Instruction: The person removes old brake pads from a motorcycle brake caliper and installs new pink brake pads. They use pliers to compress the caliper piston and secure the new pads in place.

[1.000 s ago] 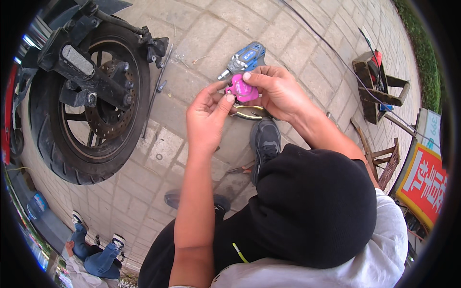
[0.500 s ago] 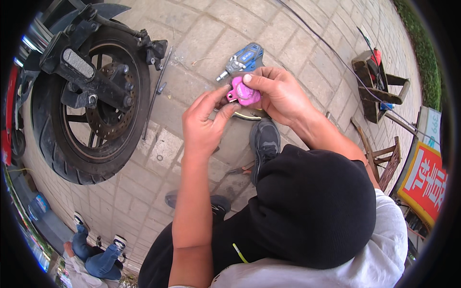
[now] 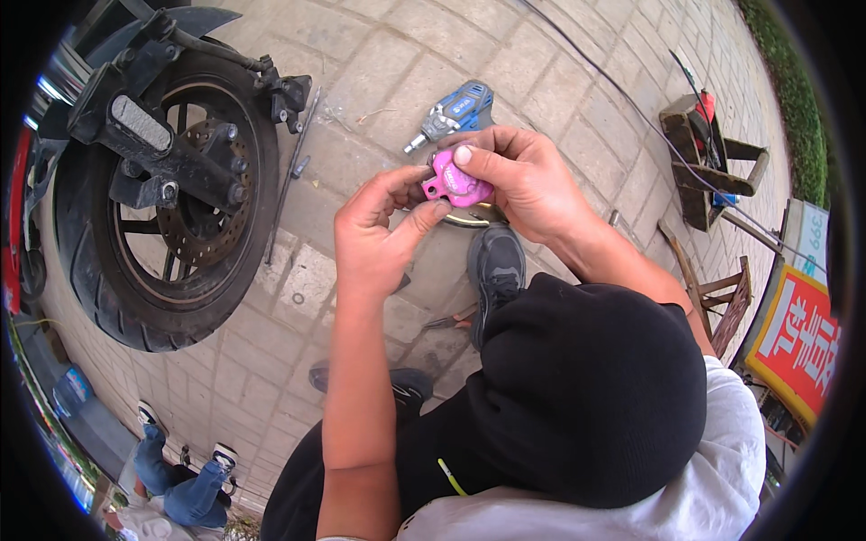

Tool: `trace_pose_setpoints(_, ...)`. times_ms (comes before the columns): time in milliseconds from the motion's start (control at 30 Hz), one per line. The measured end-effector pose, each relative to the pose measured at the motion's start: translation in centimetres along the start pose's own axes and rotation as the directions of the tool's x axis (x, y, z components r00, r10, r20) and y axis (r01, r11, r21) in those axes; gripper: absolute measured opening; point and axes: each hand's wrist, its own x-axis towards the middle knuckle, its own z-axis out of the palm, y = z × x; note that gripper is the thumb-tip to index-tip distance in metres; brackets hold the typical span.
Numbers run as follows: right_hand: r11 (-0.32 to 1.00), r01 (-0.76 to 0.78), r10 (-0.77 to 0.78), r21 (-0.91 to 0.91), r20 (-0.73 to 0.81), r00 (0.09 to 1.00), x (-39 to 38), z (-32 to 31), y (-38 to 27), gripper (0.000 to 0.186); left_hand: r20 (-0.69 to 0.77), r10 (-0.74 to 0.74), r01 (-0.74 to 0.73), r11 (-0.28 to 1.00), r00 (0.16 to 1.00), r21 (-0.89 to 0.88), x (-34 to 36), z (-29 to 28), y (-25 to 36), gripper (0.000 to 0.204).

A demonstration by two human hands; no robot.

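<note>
A pink metal part with holes, like a small brake caliper [image 3: 456,185], is between both of my hands. My right hand [image 3: 532,185] grips it, thumb pressed on its face. My left hand [image 3: 379,225] has thumb and forefinger closed on its left end, other fingers curled. Just beyond them a blue and silver power tool [image 3: 465,110] lies on the pavers. A curved tool with yellow edges [image 3: 471,217], partly hidden, lies below the part, above my shoe [image 3: 496,270].
A motorcycle front wheel [image 3: 95,252] fills the left, beside a long thin rod [image 3: 288,194]. At right are a wooden tool carrier [image 3: 686,126], a wooden stool [image 3: 731,298], a black cable [image 3: 613,83] and a red sign [image 3: 794,334]. Another person's legs [image 3: 185,491] show lower left.
The pink part has shifted slightly down and turned a little in my fingers. My left hand has moved left, its thumb lower on the part's edge.
</note>
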Motion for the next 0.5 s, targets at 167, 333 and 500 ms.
trace_pose_setpoints(167, 0.999, 0.029, -0.029, -0.035, 0.006, 1.000, -0.12, 0.17, -0.22, 0.027, -0.034, 0.044, -0.042, 0.997, 0.998, 0.060, -0.23, 0.05, -0.13, 0.032)
trace_pose_setpoints(333, 0.998, 0.061, -0.061, 0.013, 0.020, 0.998, -0.35, -0.06, -0.17, 0.027, -0.035, 0.068, -0.067, 0.997, 0.997, 0.028, -0.04, 0.13, -0.42, 0.030)
trace_pose_setpoints(500, 0.996, 0.074, -0.076, 0.053, 0.030, 0.997, -0.92, -0.46, -0.03, 0.027, 0.010, 0.156, -0.156, 0.987, 0.988, 0.044, 0.04, 0.21, -0.59, 0.030)
